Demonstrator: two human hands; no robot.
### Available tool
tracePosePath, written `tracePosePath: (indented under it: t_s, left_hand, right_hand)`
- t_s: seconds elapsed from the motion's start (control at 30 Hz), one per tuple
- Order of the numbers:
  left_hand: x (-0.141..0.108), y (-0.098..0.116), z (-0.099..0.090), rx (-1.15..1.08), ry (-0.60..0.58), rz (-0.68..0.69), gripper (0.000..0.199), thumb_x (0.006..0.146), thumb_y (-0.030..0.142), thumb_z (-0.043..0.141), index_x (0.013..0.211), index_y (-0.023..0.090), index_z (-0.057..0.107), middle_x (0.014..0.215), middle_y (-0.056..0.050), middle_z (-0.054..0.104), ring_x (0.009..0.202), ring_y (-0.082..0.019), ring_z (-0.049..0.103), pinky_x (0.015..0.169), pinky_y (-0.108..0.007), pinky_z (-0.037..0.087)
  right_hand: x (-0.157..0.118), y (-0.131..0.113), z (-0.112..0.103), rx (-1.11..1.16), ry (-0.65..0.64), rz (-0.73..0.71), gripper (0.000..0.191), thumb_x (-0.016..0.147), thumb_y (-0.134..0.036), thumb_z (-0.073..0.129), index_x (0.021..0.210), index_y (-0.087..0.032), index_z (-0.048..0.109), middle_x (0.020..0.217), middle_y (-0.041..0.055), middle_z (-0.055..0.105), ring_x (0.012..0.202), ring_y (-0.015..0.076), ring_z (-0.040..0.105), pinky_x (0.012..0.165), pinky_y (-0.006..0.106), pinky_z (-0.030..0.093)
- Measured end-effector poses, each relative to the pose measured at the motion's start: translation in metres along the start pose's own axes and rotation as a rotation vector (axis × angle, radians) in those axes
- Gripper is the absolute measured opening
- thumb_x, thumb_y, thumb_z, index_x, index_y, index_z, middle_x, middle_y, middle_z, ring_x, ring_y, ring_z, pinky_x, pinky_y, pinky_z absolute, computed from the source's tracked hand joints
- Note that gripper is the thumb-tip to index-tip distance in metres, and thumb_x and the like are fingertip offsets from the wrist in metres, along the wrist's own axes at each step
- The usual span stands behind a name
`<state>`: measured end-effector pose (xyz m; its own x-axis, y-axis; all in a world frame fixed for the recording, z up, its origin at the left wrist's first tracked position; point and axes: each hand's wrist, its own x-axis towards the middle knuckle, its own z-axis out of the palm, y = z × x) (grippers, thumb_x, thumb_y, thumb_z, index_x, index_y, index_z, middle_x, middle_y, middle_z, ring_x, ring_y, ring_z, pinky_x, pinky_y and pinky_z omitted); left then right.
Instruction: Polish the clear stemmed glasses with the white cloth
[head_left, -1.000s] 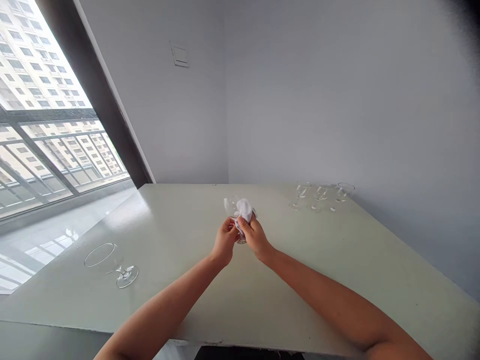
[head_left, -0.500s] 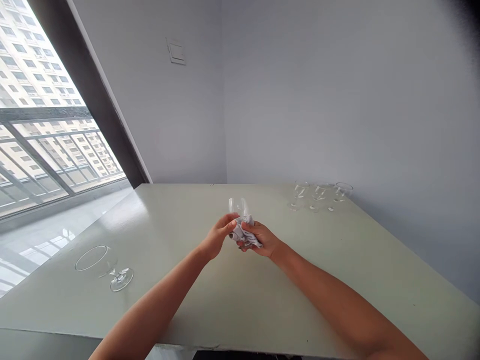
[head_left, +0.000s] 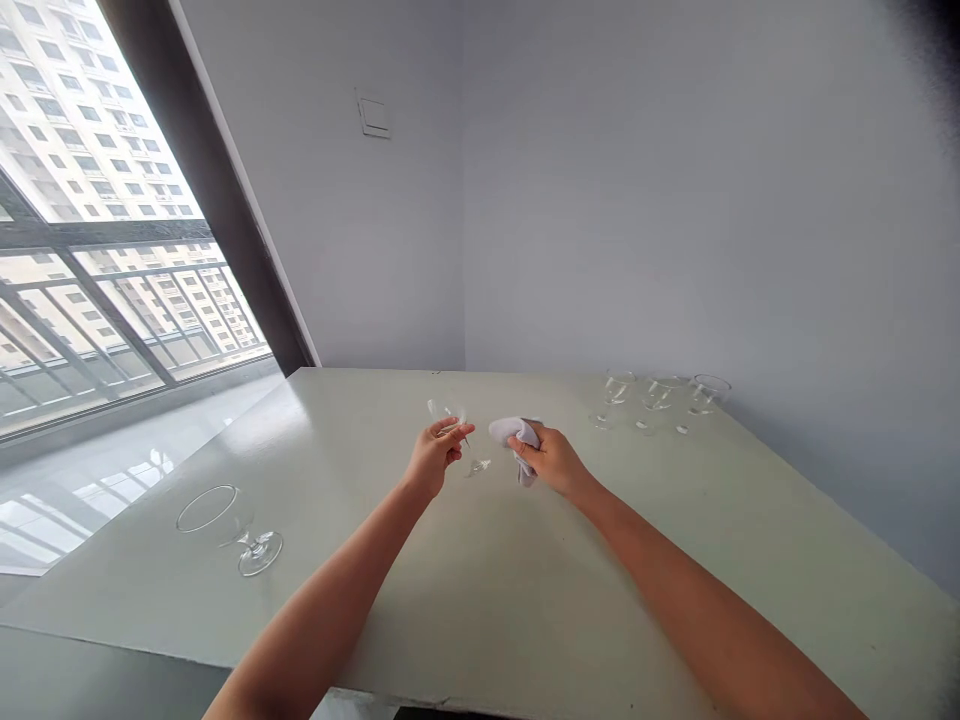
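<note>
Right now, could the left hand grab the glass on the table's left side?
Probably not directly: the left hand holds another glass, though nothing visible blocks its way to the left-side glass.

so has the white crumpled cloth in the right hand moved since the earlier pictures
Yes: against the grey walls' vertical corner, the white crumpled cloth has shifted right, away from the left hand.

I have the bare left forearm (head_left: 341, 590) and right forearm (head_left: 675, 570) reaching forward and inward, left hand (head_left: 433, 460) pinching with bent fingers, right hand (head_left: 555, 460) gripping, thumb pointing inward, hands apart.
</note>
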<state>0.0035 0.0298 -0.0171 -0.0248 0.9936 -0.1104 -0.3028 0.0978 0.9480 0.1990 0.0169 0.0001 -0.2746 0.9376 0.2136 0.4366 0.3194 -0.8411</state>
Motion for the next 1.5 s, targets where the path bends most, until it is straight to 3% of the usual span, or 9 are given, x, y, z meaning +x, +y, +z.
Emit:
tracePosePath:
  t_s: [0.2,0.4,0.5,0.77,1.0,1.13,1.27,1.4,1.5]
  left_hand:
    - [-0.005,0.001,-0.005,-0.131,-0.092,-0.058,0.033,0.063,0.042,0.069,0.074,0.012,0.059,0.064,-0.002,0.056,0.055,-0.009,0.051,0.054,-0.022,0.041]
    - [-0.010,-0.003,-0.001,-0.191,-0.271,-0.127,0.034,0.070,0.045,0.063,0.075,0.011,0.060,0.065,-0.004,0.058,0.058,-0.012,0.054,0.052,-0.023,0.041]
    - [-0.008,-0.005,0.002,-0.274,-0.263,-0.096,0.031,0.072,0.042,0.063,0.080,0.013,0.059,0.067,-0.002,0.057,0.057,-0.009,0.053,0.052,-0.021,0.042]
    - [-0.021,0.003,0.013,-0.386,-0.193,0.109,0.030,0.069,0.031,0.067,0.090,0.018,0.050,0.079,0.003,0.056,0.054,-0.002,0.050,0.060,-0.018,0.045]
    - [-0.026,-0.007,0.018,-0.011,0.006,0.387,0.044,0.067,0.029,0.067,0.100,0.023,0.038,0.081,0.002,0.059,0.064,-0.011,0.059,0.062,-0.026,0.047]
    - [-0.016,-0.010,0.009,0.186,0.176,0.493,0.045,0.065,0.027,0.067,0.100,0.021,0.040,0.081,-0.001,0.061,0.073,-0.015,0.062,0.070,-0.030,0.048]
    - [-0.008,0.001,-0.004,0.280,0.299,0.571,0.047,0.065,0.031,0.066,0.102,0.021,0.040,0.080,-0.002,0.063,0.071,-0.015,0.063,0.070,-0.031,0.048]
    - [-0.010,0.007,-0.004,0.363,0.350,0.585,0.050,0.066,0.033,0.066,0.106,0.022,0.038,0.083,-0.002,0.064,0.071,-0.013,0.061,0.071,-0.029,0.046]
    - [-0.020,-0.003,0.010,0.435,0.254,0.514,0.050,0.066,0.035,0.066,0.106,0.021,0.039,0.084,-0.002,0.064,0.073,-0.014,0.062,0.072,-0.030,0.046]
  right_hand:
    - [-0.022,-0.027,0.021,-0.543,-0.154,-0.611,0.047,0.084,-0.041,0.047,0.129,-0.028,0.042,0.125,0.0060,0.050,0.111,0.0268,0.041,0.095,0.045,0.031]
    - [-0.016,-0.008,0.032,-0.522,-0.129,-0.608,0.036,0.086,-0.016,0.037,0.112,-0.031,0.056,0.119,0.0062,0.049,0.096,0.0226,0.046,0.075,0.037,0.042]
    - [-0.009,-0.003,0.026,-0.141,-0.104,-0.486,0.024,0.086,-0.025,0.043,0.101,-0.027,0.061,0.106,0.0057,0.052,0.092,0.0190,0.049,0.075,0.033,0.043]
    - [-0.002,0.002,0.042,1.127,-0.104,0.302,0.024,0.071,-0.038,0.063,0.084,-0.018,0.061,0.075,0.0012,0.060,0.066,0.0130,0.055,0.061,0.025,0.046]
    - [-0.014,-0.017,0.056,1.473,-0.060,0.597,0.023,0.085,-0.033,0.045,0.089,-0.015,0.058,0.082,0.0060,0.062,0.070,0.0148,0.059,0.058,0.027,0.049]
    - [-0.020,-0.019,0.059,1.251,-0.183,0.520,0.030,0.084,-0.041,0.046,0.092,-0.014,0.057,0.078,0.0051,0.059,0.063,0.0142,0.057,0.049,0.026,0.047]
    - [-0.022,-0.006,0.052,0.548,-0.316,0.310,0.042,0.083,-0.053,0.039,0.097,-0.018,0.057,0.077,0.0042,0.058,0.056,0.0135,0.054,0.047,0.027,0.045]
    - [-0.019,0.000,0.034,-0.299,-0.051,-0.051,0.039,0.084,-0.048,0.043,0.113,-0.024,0.053,0.108,0.0069,0.054,0.072,0.0146,0.056,0.063,0.029,0.043]
    - [-0.011,-0.005,0.029,-0.510,0.063,-0.133,0.034,0.084,-0.043,0.047,0.113,-0.025,0.053,0.101,0.0041,0.054,0.068,0.0112,0.055,0.063,0.024,0.040]
